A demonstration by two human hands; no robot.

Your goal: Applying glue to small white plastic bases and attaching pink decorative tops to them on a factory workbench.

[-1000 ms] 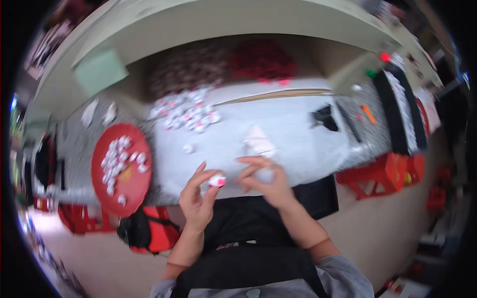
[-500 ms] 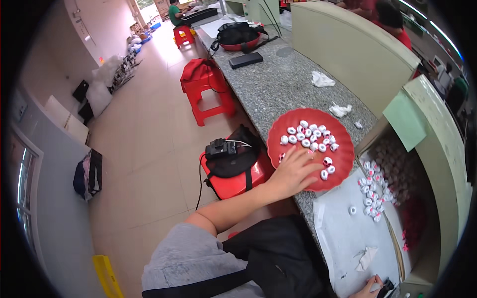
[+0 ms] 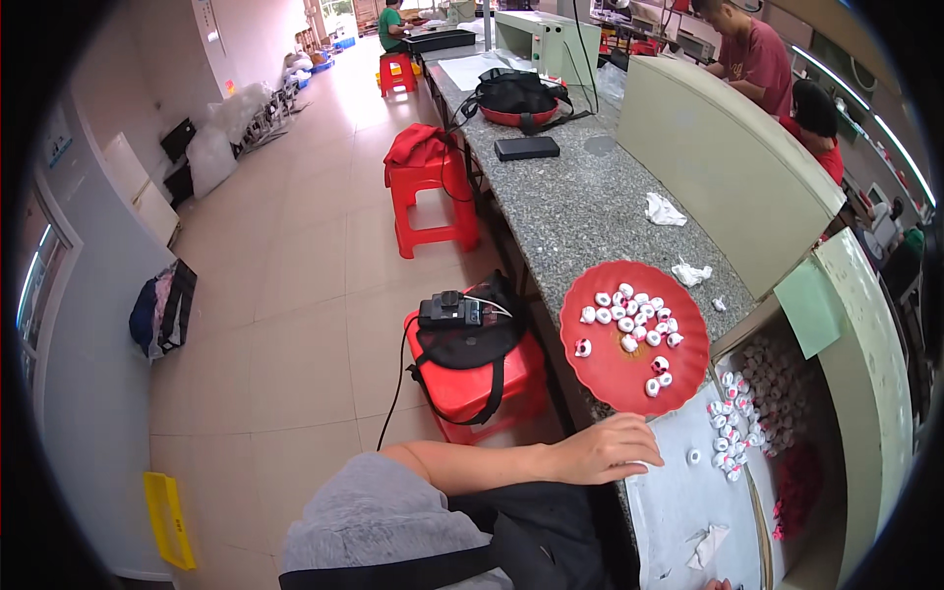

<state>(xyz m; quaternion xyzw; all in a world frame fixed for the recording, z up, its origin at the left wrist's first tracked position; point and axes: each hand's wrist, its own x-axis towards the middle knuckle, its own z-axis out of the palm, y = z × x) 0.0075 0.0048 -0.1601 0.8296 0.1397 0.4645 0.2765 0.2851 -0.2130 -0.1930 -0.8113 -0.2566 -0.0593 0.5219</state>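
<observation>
One forearm crosses the lower middle of the view, bare from a grey sleeve [image 3: 374, 516] to the left hand [image 3: 605, 450], which lies palm-down at the near edge of the red plate [image 3: 629, 379]. The fingers are curled loosely, their tips turned down onto the pale sheet [image 3: 688, 497] just below the plate's rim; a small white piece seems to sit under the fingertips, but whether they pinch it cannot be told. The right hand [image 3: 716, 585] appears only as a sliver at the bottom edge, well below the plate — its fingers are cut off, so their state cannot be told.

On the plate lies a cluster of small white pieces with red marks [image 3: 629, 317], most toward its far half, a few scattered nearer the hand. To the right of the plate, a looser heap of the same pieces [image 3: 733, 433] spreads over the pale sheet, and one single piece [image 3: 694, 456] rests between that heap and the left hand. Beyond the heap, a mass of reddish and whitish items [image 3: 787, 393] is too blurred to identify.

Left of the plate, below the speckled stone counter [image 3: 570, 211], stands a red stool [image 3: 472, 388] bearing a black device with straps [image 3: 454, 313]. Beyond the plate lie crumpled white scraps [image 3: 666, 209]; a grey curved partition [image 3: 718, 157] hides the people behind it from the chest down.
</observation>
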